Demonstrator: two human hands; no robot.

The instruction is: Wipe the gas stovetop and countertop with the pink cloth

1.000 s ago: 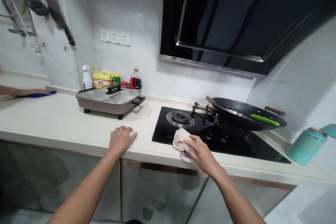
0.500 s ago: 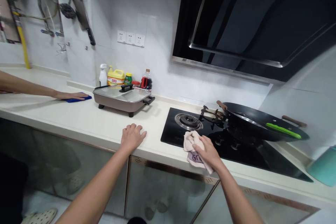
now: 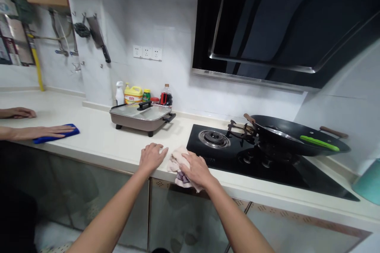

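Note:
My right hand (image 3: 196, 169) presses a crumpled pale pink cloth (image 3: 177, 159) with a purple lettered patch against the front edge of the white countertop (image 3: 97, 134). Its fingers curve over the cloth, just left of the black gas stove (image 3: 208, 161). My left hand (image 3: 152, 156) rests on the counter to the left of the cloth, fingers apart, holding nothing. Behind it stands a brown electric pan (image 3: 133, 122) with a glass lid. A co-worker's hand (image 3: 49, 131) lies flat on a folded blue cloth (image 3: 73, 128) at the left, and their other hand is on the counter.
A black wok (image 3: 299, 142) with wooden handles and a green-handled utensil (image 3: 319, 143) sits on the right burner. Bottles, among them a yellow jug (image 3: 133, 95), line the wall. The range hood (image 3: 261, 31) overhangs the stove. A cleaver (image 3: 97, 35) hangs at the left.
My right hand has slid the pink cloth left along the counter's front edge, away from the stove. The co-worker's blue cloth has moved left and nearer. My left hand stays almost in place.

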